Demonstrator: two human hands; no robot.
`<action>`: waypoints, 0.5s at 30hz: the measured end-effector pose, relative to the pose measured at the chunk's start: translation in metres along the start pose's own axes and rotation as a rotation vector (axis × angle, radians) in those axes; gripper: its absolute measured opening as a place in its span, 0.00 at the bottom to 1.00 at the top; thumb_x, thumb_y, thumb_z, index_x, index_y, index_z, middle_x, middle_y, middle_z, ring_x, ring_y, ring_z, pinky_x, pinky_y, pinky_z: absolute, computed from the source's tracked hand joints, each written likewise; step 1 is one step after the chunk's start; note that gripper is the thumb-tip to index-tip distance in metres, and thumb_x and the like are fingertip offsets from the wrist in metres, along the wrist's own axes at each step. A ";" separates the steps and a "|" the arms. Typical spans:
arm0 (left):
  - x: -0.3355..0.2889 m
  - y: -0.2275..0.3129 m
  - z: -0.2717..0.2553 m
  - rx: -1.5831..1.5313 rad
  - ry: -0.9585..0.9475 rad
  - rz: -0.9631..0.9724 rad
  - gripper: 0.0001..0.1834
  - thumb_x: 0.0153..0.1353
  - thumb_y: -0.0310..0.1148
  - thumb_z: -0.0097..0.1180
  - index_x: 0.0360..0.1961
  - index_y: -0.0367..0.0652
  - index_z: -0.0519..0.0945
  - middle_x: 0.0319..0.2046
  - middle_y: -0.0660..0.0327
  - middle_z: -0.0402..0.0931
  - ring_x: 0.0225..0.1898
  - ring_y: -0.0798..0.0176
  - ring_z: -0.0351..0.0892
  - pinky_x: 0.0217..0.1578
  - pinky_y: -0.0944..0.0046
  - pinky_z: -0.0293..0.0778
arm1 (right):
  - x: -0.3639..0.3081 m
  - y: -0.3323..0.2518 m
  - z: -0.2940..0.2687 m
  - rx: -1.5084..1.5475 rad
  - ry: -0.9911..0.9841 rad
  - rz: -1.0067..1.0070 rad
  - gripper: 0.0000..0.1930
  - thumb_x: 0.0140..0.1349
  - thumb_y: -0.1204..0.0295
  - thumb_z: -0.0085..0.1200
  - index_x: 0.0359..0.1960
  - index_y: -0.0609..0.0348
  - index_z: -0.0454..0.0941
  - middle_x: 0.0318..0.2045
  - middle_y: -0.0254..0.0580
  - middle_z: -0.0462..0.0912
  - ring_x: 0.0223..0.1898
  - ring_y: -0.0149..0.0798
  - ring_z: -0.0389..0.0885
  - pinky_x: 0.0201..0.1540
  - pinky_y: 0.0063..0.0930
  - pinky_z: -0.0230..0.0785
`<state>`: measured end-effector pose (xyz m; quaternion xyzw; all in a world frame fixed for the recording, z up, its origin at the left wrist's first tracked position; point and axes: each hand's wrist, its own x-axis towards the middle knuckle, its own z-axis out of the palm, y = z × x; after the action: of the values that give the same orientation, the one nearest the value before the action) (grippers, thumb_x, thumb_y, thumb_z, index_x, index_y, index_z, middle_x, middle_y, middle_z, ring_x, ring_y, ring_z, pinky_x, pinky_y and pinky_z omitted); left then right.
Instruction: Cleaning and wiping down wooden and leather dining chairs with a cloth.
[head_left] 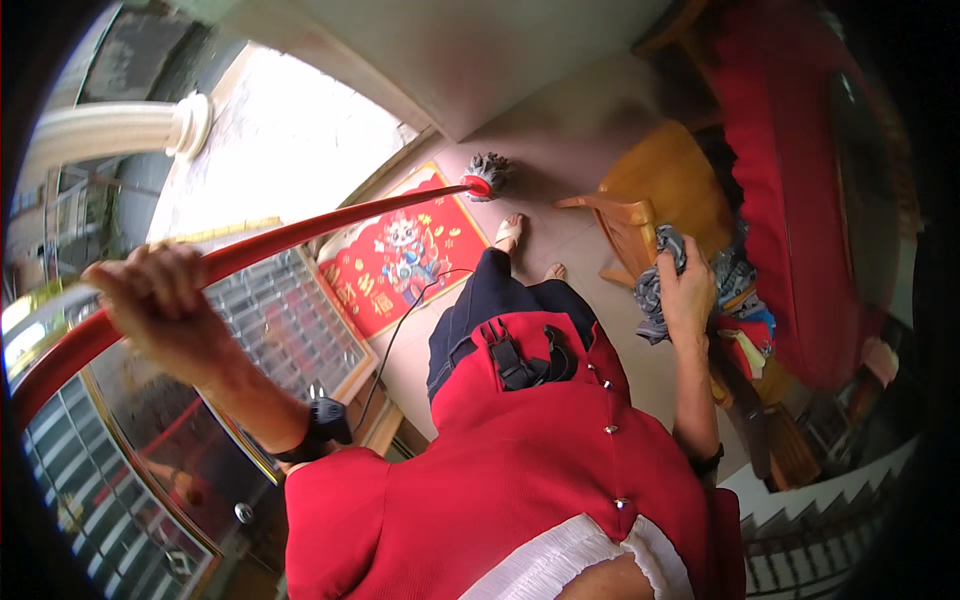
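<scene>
My left hand is wrapped round the long red handle of a mop, which slants from the left edge toward the floor ahead. At its far end the grey mop head rests on the tiles beside the red doormat. On my right, my right hand is closed on a crumpled grey patterned cloth, part of it hanging below the fingers. That hand is close to a yellow wooden chair.
Behind the chair stands a table with a red cover. A thin black cord crosses the doormat and floor. The open door with metal bars is at the left, and a bright doorway lies ahead left. Stair railings show lower right.
</scene>
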<state>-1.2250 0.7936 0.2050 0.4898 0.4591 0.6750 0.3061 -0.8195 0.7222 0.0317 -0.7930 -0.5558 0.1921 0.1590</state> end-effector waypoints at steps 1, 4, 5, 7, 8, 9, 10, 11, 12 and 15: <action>-0.004 0.022 -0.013 -0.009 0.060 0.004 0.25 0.70 0.46 0.39 0.15 0.51 0.54 0.11 0.71 0.45 0.13 0.74 0.42 0.17 0.71 0.46 | 0.002 0.000 -0.002 0.006 -0.018 -0.032 0.17 0.57 0.61 0.47 0.43 0.58 0.74 0.36 0.55 0.79 0.37 0.61 0.76 0.39 0.49 0.66; -0.024 0.073 -0.078 -0.110 0.044 -0.023 0.25 0.67 0.44 0.46 0.13 0.52 0.58 0.10 0.70 0.47 0.14 0.72 0.44 0.21 0.69 0.48 | 0.005 0.000 -0.001 0.031 -0.048 -0.125 0.17 0.58 0.62 0.46 0.44 0.60 0.74 0.38 0.57 0.78 0.40 0.60 0.75 0.41 0.48 0.66; -0.034 0.088 -0.092 -0.096 0.083 -0.007 0.25 0.66 0.44 0.47 0.12 0.52 0.58 0.10 0.70 0.47 0.14 0.72 0.45 0.22 0.68 0.49 | 0.005 -0.001 -0.001 0.032 -0.044 -0.136 0.17 0.58 0.62 0.46 0.43 0.61 0.74 0.38 0.57 0.78 0.40 0.60 0.75 0.42 0.47 0.66; -0.037 0.104 -0.103 -0.063 0.143 -0.003 0.27 0.65 0.45 0.49 0.11 0.53 0.55 0.10 0.70 0.47 0.15 0.72 0.45 0.23 0.69 0.50 | 0.006 0.004 -0.005 0.006 -0.010 -0.132 0.18 0.59 0.62 0.45 0.44 0.62 0.73 0.38 0.57 0.77 0.41 0.60 0.75 0.42 0.47 0.65; -0.046 0.110 -0.112 -0.045 0.158 -0.005 0.27 0.65 0.45 0.49 0.11 0.53 0.55 0.10 0.70 0.47 0.15 0.72 0.45 0.23 0.69 0.50 | 0.005 0.005 -0.005 0.009 -0.028 -0.145 0.18 0.59 0.62 0.45 0.44 0.62 0.73 0.38 0.57 0.77 0.41 0.60 0.75 0.42 0.47 0.65; -0.053 0.113 -0.122 -0.036 0.175 0.012 0.27 0.65 0.46 0.49 0.11 0.53 0.55 0.10 0.70 0.47 0.15 0.72 0.45 0.23 0.69 0.50 | 0.007 0.003 -0.007 0.025 -0.045 -0.139 0.18 0.59 0.61 0.45 0.44 0.62 0.73 0.38 0.58 0.78 0.41 0.60 0.75 0.43 0.47 0.66; -0.060 0.112 -0.130 -0.030 0.190 0.029 0.28 0.65 0.46 0.49 0.10 0.53 0.55 0.10 0.70 0.48 0.15 0.72 0.45 0.23 0.69 0.50 | 0.005 0.003 -0.008 0.038 -0.059 -0.130 0.19 0.59 0.61 0.45 0.45 0.62 0.73 0.38 0.58 0.78 0.41 0.60 0.75 0.43 0.47 0.66; -0.066 0.107 -0.137 0.026 0.250 0.056 0.28 0.65 0.48 0.48 0.11 0.52 0.55 0.09 0.70 0.47 0.14 0.72 0.45 0.21 0.69 0.50 | 0.005 0.002 -0.008 0.020 -0.045 -0.129 0.19 0.60 0.60 0.45 0.45 0.62 0.73 0.37 0.59 0.79 0.41 0.60 0.76 0.43 0.46 0.66; -0.071 0.100 -0.149 0.027 0.254 0.058 0.28 0.65 0.48 0.48 0.11 0.52 0.55 0.09 0.70 0.47 0.14 0.72 0.45 0.21 0.69 0.50 | 0.005 0.002 -0.007 0.021 -0.044 -0.133 0.19 0.60 0.60 0.45 0.45 0.62 0.73 0.37 0.59 0.79 0.41 0.60 0.76 0.43 0.46 0.66; -0.088 0.072 -0.200 0.199 0.391 0.055 0.29 0.66 0.51 0.44 0.11 0.52 0.55 0.08 0.71 0.46 0.12 0.72 0.45 0.18 0.70 0.51 | 0.008 0.005 -0.002 0.000 -0.020 -0.151 0.19 0.59 0.60 0.45 0.45 0.62 0.73 0.37 0.59 0.79 0.41 0.60 0.76 0.43 0.46 0.66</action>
<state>-1.3817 0.6253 0.2177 0.3897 0.5604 0.7167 0.1427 -0.8118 0.7280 0.0298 -0.7469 -0.6156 0.1877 0.1675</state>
